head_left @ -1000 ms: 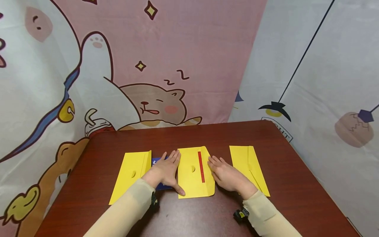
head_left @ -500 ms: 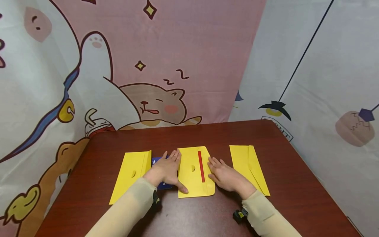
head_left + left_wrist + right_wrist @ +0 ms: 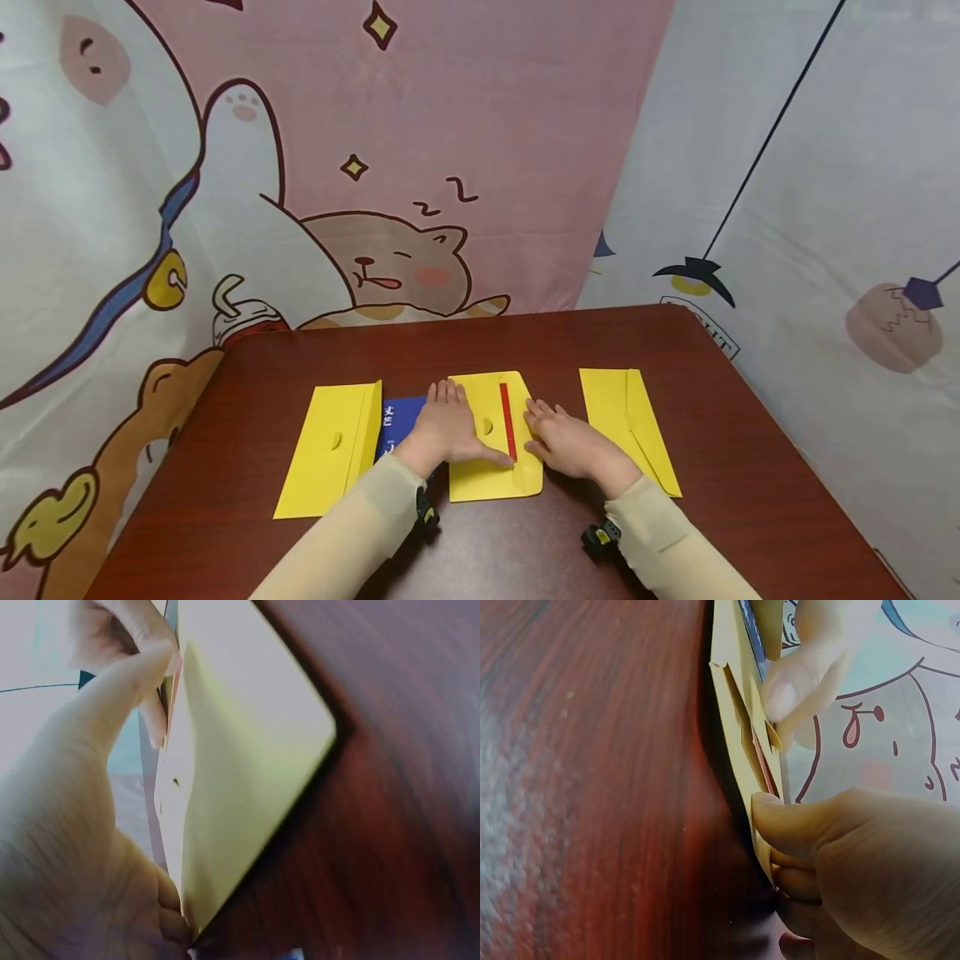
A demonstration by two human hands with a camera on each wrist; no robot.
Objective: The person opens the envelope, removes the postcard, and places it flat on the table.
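Note:
A yellow envelope [image 3: 480, 483] lies at the middle of the table, its flap side to the right with a red strip [image 3: 508, 417] along it. My left hand [image 3: 450, 429] rests over its left part, fingers together and pointing away, thumb stretched across toward the red strip. At the flap's right edge lies my right hand [image 3: 570, 442], fingers extended. In the right wrist view, the right thumb [image 3: 784, 821] touches the flap, and a gap shows between flap and envelope body. Partly hidden under the left forearm is a blue printed piece [image 3: 397, 421].
Another yellow envelope [image 3: 318, 450] lies to the left, overlapping the blue piece's edge. A third yellow envelope [image 3: 611, 400] is beyond the right hand, its flap folded over. The brown table [image 3: 495, 550] ends at a cartoon-printed cloth [image 3: 525, 167].
My left hand has slid rightward from the envelope's left edge onto its face, the thumb reaching the red strip. More of the blue piece shows. The right hand has barely moved.

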